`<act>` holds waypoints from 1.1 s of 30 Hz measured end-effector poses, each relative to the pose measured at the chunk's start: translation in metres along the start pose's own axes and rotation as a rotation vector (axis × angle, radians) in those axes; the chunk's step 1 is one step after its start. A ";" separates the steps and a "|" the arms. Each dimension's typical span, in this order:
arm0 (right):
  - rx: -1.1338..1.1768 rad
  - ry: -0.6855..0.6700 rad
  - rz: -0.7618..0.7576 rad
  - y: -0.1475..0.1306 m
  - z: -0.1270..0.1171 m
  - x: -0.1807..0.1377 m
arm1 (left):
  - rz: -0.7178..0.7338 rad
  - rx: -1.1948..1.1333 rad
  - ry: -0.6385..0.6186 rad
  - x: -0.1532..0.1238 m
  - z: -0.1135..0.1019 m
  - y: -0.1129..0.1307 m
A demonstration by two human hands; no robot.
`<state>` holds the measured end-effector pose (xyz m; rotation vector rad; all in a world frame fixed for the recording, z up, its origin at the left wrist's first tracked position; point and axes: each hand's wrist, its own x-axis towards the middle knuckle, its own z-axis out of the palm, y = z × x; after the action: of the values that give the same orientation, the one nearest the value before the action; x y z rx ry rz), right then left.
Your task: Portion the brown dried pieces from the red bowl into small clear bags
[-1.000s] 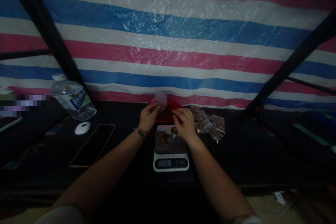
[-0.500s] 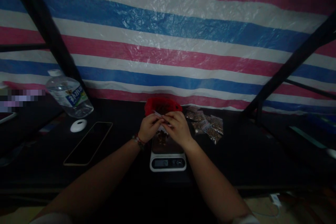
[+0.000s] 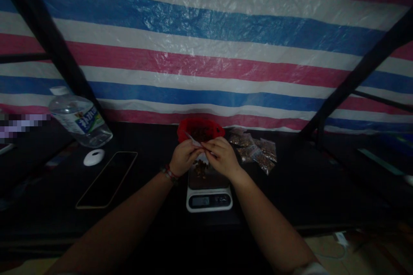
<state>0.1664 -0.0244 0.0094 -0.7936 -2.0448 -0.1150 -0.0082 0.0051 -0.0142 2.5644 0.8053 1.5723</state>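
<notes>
Pinched between both my hands at its top edge is a small clear plastic bag (image 3: pixel 199 157). Brown dried bits show at its lower part, over the dark platform of a white kitchen scale (image 3: pixel 209 207); I cannot tell if the bag touches the platform. My left hand (image 3: pixel 183 157) has closed fingers on the bag's left side. On the right side, my right hand (image 3: pixel 222 157) grips it with thumb and fingers. Just behind the hands stands a red plastic basket (image 3: pixel 219 129) with dark contents. The scale's display is lit.
Several filled clear bags (image 3: pixel 254 150) lie in a pile right of the basket. To the left are a phone (image 3: pixel 108 180), a white computer mouse (image 3: pixel 94 157) and a large plastic bottle (image 3: pixel 82 118). Dark metal posts (image 3: pixel 54 51) and a striped plastic sheet (image 3: pixel 206 68) bound the black table.
The view has shifted slightly. Both hands keep hold of the bag, and its top edge now stands up a bit more between the fingers. The brown bits show more clearly.
</notes>
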 end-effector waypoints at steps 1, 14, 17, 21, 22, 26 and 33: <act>0.008 0.014 0.009 0.000 0.000 0.000 | 0.017 0.006 0.001 0.000 0.000 0.000; 0.036 -0.005 0.143 -0.008 0.001 -0.001 | 0.070 0.049 -0.112 0.004 -0.007 0.006; 0.028 -0.007 0.165 -0.009 0.003 -0.001 | 0.085 0.091 -0.130 0.005 -0.006 0.007; 0.023 0.010 0.165 -0.008 0.003 0.000 | 0.060 0.117 -0.122 0.005 -0.004 0.007; 0.022 0.010 0.164 -0.007 0.002 0.000 | 0.062 0.114 -0.118 0.004 -0.003 0.008; 0.008 -0.001 0.169 -0.007 0.003 0.000 | 0.062 0.112 -0.097 0.004 -0.003 0.008; -0.239 0.096 0.240 -0.008 0.011 -0.004 | -0.016 0.127 -0.002 0.003 -0.001 0.011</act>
<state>0.1550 -0.0286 0.0016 -1.1535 -1.8517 -0.2604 -0.0038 -0.0037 -0.0079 2.6369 0.9536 1.5625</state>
